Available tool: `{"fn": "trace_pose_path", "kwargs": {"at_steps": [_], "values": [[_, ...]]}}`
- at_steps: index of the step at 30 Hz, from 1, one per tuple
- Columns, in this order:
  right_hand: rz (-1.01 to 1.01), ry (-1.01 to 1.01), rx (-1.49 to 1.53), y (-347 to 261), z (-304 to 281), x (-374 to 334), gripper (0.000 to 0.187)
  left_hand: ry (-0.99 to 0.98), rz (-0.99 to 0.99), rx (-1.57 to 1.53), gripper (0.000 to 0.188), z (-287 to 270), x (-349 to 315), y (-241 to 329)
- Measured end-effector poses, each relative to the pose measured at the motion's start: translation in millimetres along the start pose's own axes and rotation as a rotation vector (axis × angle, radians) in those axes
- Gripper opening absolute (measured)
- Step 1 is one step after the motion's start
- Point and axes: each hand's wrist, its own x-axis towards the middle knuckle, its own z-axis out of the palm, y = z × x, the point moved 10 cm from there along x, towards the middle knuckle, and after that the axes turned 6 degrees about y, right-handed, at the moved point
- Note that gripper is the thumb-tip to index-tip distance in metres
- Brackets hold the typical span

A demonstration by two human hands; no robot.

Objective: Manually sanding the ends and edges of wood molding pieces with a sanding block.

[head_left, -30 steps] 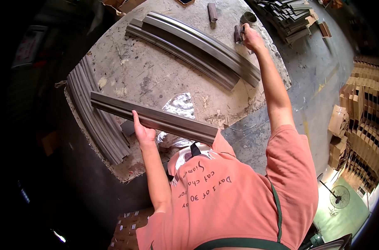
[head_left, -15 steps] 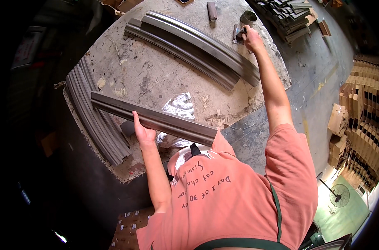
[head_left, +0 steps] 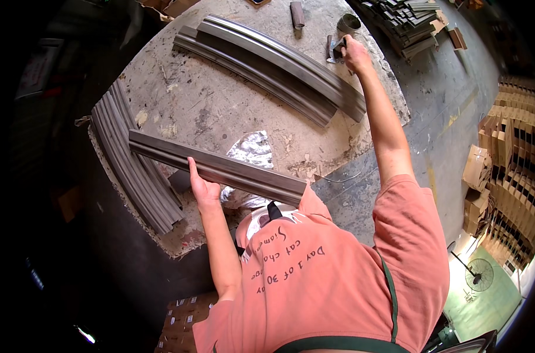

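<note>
A long grey moulding strip (head_left: 220,166) with grooves along its side lies slantwise in front of me, one end against my shirt and the other over the stacked strips at the left. My left hand (head_left: 204,189) supports it from below, one finger stretched up along its near side. Far to the right, my outstretched right hand (head_left: 357,56) is closed around a small dark thing by the table's edge. A pale, bluish-white piece (head_left: 331,49) shows at those fingertips; its kind is unclear. Beside it stands a round, dark open tin (head_left: 349,23).
Two wide grey mouldings (head_left: 267,70) rest across the worn table (head_left: 161,94). A stack of strips (head_left: 129,159) lines its left edge. Crumpled silver foil (head_left: 251,150) lies beyond my strip, and a brown cylinder (head_left: 297,15) at the back. More strips (head_left: 403,26) are piled beyond the table.
Both hands stay nearly where they were. The small piece at my right fingertips looks slightly shifted, with its pale part showing more to the left.
</note>
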Motion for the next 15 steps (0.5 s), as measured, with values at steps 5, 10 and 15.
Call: {"fn": "trace_pose_path", "kwargs": {"at_steps": [5,10,15], "values": [[-0.004,0.037,-0.056,-10.0,-3.9,-4.6,0.028,-0.026,-0.010,0.007,0.043,8.0,-5.1,-6.1],[0.017,0.021,-0.009,-1.9,3.9,-5.1,0.031,-0.028,-0.011,-0.016,0.041,10.8,-1.8,-12.7],[0.017,0.018,-0.032,-12.4,2.3,-7.5,0.034,-0.052,0.037,-0.037,0.039,7.9,-2.5,-11.4]]}}
